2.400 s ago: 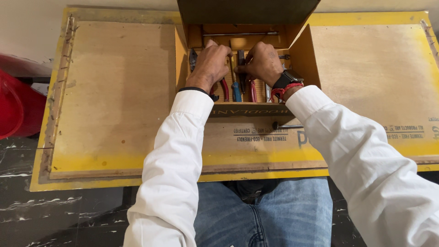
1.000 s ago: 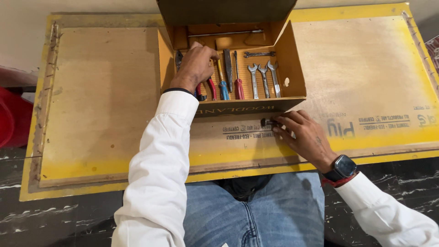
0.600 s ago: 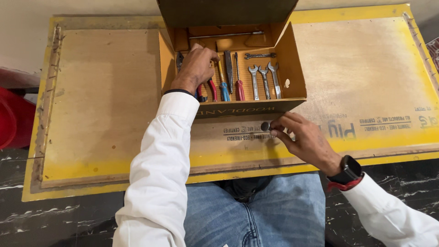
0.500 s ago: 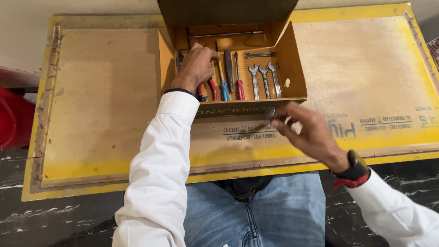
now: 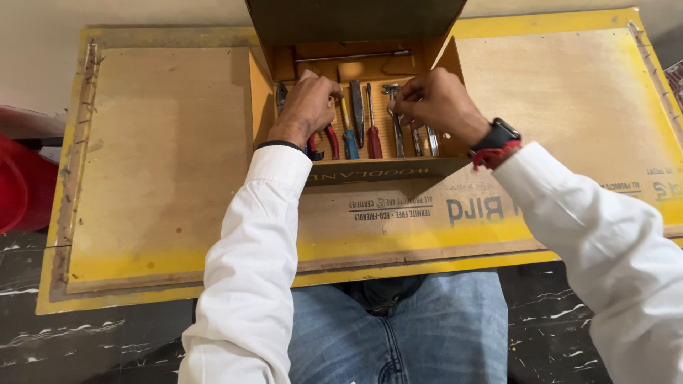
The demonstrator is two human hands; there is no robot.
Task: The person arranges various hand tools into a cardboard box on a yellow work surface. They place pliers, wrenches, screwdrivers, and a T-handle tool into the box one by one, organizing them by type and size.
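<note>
An open cardboard box [image 5: 260,89] stands on a yellow-edged wooden board [image 5: 163,171] and holds a row of hand tools. My left hand [image 5: 307,107] is curled over red-handled pliers [image 5: 331,141] at the box's left side. To their right lie a blue-handled screwdriver [image 5: 351,142], a dark flat tool and a red-handled screwdriver [image 5: 373,142]. My right hand [image 5: 435,103] is inside the box with its fingertips pinched over the silver wrenches [image 5: 415,141]. A small metal piece seems to be held there, mostly hidden by the fingers.
A thin metal rod [image 5: 356,56] lies across the back of the box, under the raised dark lid [image 5: 356,18]. A red object [image 5: 21,185] sits left of the board. My knees in jeans [image 5: 398,327] are under the near edge, above dark marble floor.
My right hand picked a small piece off the board in front of the box, lifted it and moved into the box over the wrenches. My left hand stayed on the pliers.
</note>
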